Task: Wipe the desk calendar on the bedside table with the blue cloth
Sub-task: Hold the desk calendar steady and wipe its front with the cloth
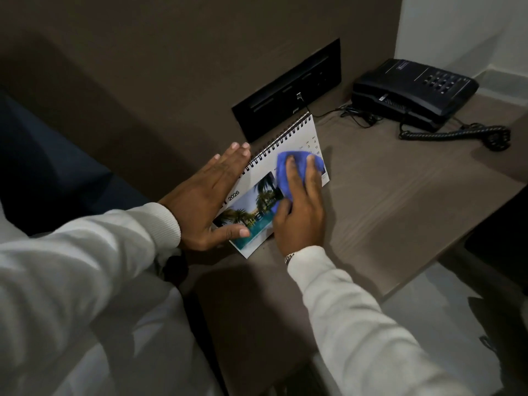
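— Head view, item one: desk calendar [258,192], spiral-bound, standing on the bedside table [400,201] near its left edge, picture face tilted up toward me. Where are the hands?

— Item two: my left hand [208,201], fingers spread nearly flat, not gripping; palm braced on the calendar's left side, thumb lying across the near corner. Item three: my right hand [300,207], fingers flattened over the blue cloth [285,170], pressing it onto the right half of the page, over the date grid.

— Anything else listed?

— Telephone [414,92], far right, well apart, with its coiled cord [457,135]; black wall panel [288,90] just behind the spiral.

— Handling note?

— I judge light, even pressure best, strokes running along the page, left hand steadying so the stand neither slides nor folds; the photo half looks not yet covered.
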Motion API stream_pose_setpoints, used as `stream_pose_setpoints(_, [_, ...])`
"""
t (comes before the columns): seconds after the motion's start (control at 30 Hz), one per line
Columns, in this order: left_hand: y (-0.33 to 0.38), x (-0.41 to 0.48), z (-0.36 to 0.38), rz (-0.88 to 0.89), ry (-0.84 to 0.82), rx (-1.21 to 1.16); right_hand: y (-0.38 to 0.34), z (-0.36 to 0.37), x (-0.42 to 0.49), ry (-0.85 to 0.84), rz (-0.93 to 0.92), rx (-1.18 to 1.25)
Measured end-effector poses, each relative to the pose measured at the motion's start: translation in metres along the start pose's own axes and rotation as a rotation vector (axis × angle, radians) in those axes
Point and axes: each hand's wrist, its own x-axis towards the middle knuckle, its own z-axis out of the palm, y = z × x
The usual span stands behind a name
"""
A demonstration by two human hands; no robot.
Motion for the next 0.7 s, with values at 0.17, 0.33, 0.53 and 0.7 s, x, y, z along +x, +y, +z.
stream_pose_setpoints(0.17, [0.001, 0.0, 0.001, 0.0, 0.0, 0.044, -0.002, 0.006, -0.038, -0.053, 0.032, 0.025])
stream_pose_setpoints(0.33, [0.001, 0.0, 0.001, 0.015, 0.022, 0.042, -0.005, 0.002, -0.015, -0.015, -0.119, 0.089])
stream_pose_setpoints(0.53, [0.002, 0.0, -0.002, 0.003, 0.008, 0.032, 0.021, -0.021, -0.004, -0.033, 0.045, -0.008])
stream_pose_setpoints(0.7, [0.003, 0.0, -0.002, 0.006, 0.004, 0.037, -0.006, -0.012, -0.042, -0.164, -0.085, 0.098])
